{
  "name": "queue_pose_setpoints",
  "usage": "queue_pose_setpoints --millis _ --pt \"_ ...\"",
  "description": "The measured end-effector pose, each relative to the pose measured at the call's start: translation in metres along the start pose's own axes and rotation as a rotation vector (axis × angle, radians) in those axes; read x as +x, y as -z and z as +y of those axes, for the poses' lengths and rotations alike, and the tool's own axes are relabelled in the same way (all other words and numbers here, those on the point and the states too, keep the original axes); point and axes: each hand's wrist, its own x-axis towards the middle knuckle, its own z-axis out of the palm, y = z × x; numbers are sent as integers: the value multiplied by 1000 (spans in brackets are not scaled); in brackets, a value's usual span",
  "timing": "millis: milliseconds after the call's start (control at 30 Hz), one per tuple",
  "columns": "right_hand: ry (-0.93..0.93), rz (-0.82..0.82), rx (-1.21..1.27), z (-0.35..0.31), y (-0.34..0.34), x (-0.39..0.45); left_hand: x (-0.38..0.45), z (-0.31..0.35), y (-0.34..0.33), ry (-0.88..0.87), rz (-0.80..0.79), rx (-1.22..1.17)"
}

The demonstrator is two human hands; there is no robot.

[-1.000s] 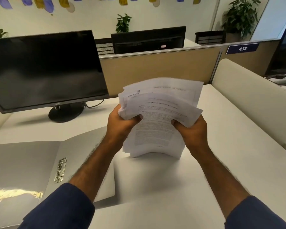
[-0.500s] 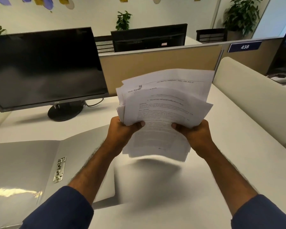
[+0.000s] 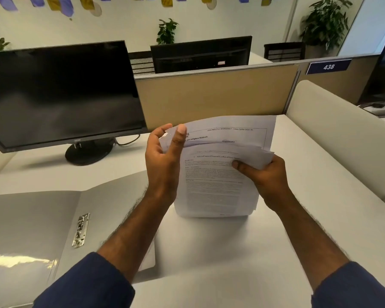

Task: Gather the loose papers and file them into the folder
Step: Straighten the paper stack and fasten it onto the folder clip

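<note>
While papers (image 3: 213, 185) stand on the white desk (image 3: 298, 230), partitions (image 3: 213, 94) enclose it.

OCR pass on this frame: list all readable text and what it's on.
"438": blue sign on the partition.
"UKG PRACTICE WORKSHEET - FINAL TERM 2025-26": header of the back sheet in the papers.
"the religious festivals": same sheet, start hidden by the left hand.
Front sheet: heading and body too blurred to read.
Monitor logo: too small.
</note>
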Motion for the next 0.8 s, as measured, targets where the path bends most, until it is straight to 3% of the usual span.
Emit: queue_pose_setpoints --millis 267,467,667,800 --pt "-48 -23 -19 6 -2 -4 11 13 -7 288 120 105" --pt "21 30 -23 -2 -11 -3 11 15 -3 268 66 125" --pt "84 76 70 -35 -6 11 32 29 22 0 -270 -101" --pt "65 38 129 -48 -7 15 40 32 40 74 -519 -16"
